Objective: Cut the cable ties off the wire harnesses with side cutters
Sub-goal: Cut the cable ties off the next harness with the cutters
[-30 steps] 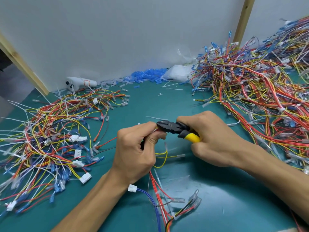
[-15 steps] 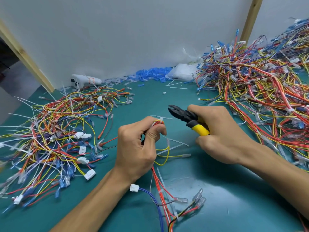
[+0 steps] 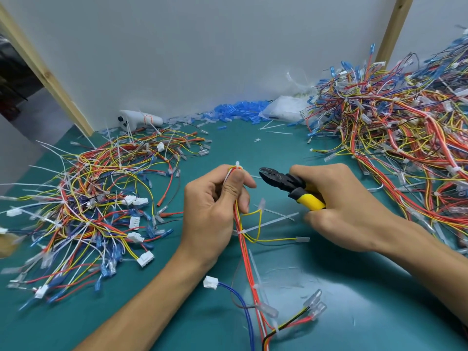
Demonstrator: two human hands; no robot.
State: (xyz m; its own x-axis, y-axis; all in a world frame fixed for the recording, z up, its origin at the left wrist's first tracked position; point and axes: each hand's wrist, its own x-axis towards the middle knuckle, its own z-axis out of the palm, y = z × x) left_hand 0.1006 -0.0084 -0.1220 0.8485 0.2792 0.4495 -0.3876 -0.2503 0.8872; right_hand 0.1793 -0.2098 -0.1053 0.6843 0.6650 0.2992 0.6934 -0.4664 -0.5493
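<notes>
A bundle of red, yellow and white wires forming a wire harness (image 3: 249, 262) is gripped in the left hand (image 3: 215, 206), fingers curled round it and thumb pressed along its front. The harness bends over the top of the fist, where a small white plastic cable tie (image 3: 237, 165) binds the wires. Below the fist the wires trail toward the viewer across the teal tabletop (image 3: 354, 312), past a second white cable tie with a long tail (image 3: 268, 224), ending in a white plug connector (image 3: 210, 282) and clear-sleeved terminals (image 3: 315, 301).

Just right of the top tie, not touching it, are the black tips of the yellow-handled side cutters (image 3: 286, 182), grasped in the right hand (image 3: 342, 206) and pointing left at the tie.

A loose heap of multicoloured harnesses (image 3: 83, 198) lies to the left and a denser tangled heap (image 3: 405, 138) to the right. Against the grey wall lie blue plastic sleeves (image 3: 235, 111), a white plastic bag (image 3: 286, 110) and a white handheld controller (image 3: 139, 120).
</notes>
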